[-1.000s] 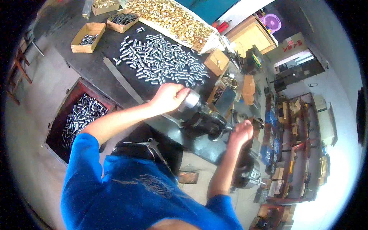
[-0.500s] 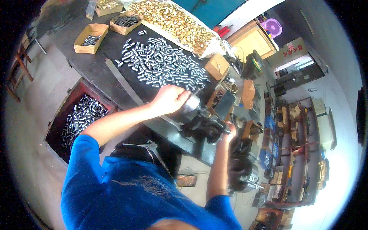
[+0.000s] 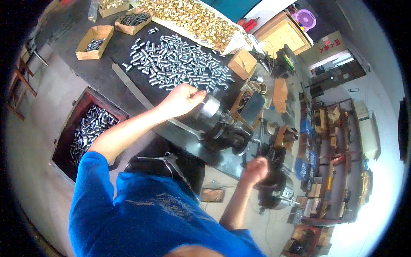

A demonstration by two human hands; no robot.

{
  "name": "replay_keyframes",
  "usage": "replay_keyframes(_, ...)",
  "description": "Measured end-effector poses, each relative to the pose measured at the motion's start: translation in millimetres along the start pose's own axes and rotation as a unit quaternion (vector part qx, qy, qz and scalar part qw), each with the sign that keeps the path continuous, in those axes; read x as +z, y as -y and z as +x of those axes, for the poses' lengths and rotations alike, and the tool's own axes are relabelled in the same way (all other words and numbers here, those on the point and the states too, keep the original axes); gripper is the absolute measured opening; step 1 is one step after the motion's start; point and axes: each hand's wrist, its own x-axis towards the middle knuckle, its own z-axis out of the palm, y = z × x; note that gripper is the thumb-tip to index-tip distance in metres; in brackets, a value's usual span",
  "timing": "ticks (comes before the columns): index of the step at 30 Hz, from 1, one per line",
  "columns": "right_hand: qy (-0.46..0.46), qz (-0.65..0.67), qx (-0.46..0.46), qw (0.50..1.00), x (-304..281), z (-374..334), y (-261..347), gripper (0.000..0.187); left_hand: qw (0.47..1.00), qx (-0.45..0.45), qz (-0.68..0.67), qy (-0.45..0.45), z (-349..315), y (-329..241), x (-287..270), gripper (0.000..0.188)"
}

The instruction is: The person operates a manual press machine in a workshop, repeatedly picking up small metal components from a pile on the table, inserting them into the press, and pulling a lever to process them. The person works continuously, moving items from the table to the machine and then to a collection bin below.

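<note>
My left hand (image 3: 184, 101) is closed, fingertips pinched together, at the front of the silver round chuck (image 3: 209, 106) of a dark bench-mounted machine (image 3: 227, 135). Whatever lies in its fingers is too small to make out. My right hand (image 3: 255, 170) is curled into a fist below the machine's right end, close to a thin rod (image 3: 260, 139); its fingers hide anything they hold. Beyond my left hand, short silver metal sleeves (image 3: 180, 64) lie heaped on the dark bench. A long flat metal bar (image 3: 130, 85) and a wrench (image 3: 188, 128) lie left of the machine.
A reddish bin (image 3: 64, 150) of metal sleeves stands at the left by the bench. Brass-coloured pieces (image 3: 188, 19) cover a sheet at the back, beside small cardboard boxes (image 3: 87, 55). Right of the machine are a wooden block (image 3: 242, 63), a motor (image 3: 276, 190) and shelves (image 3: 338, 167).
My right hand has come away from the machine's right end, down and toward me, and is now a fist. My left hand stays at the chuck; the view has shifted slightly.
</note>
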Motion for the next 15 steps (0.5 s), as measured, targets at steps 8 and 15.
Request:
replay_keyframes(8, -0.148, -0.122, -0.008, 0.981, 20, 99, -60, 0.012, 0.999, -0.016, -0.026, 0.020, 7, 3, -3, 0.043)
replay_keyframes(15, -0.048, 0.106, -0.075, 0.990, 48, 58, 12, 0.015, 0.999, -0.007, 0.020, 0.025, 4, 13, -15, 0.041)
